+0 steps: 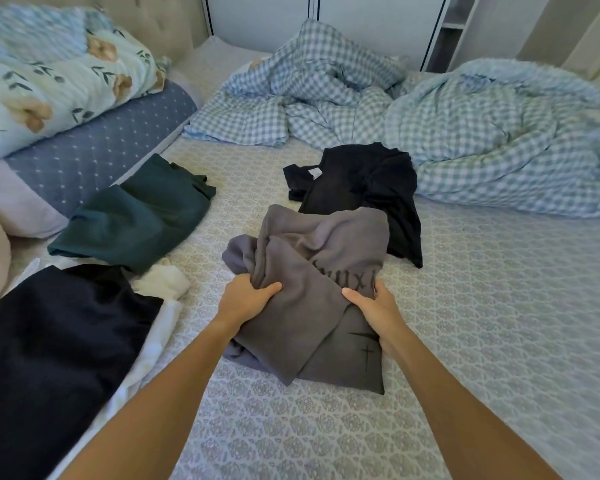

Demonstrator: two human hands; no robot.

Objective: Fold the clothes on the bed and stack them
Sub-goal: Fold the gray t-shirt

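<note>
Both hands grasping crumpled grey shirt mid-bed: left hand grip clenched on its left bunch, right hand grip clenched on its right edge by the black print. Black shirt just beyond, touching it. Folded green garment far left; dark navy garment near left over white cloth. Checked duvet far right
</note>
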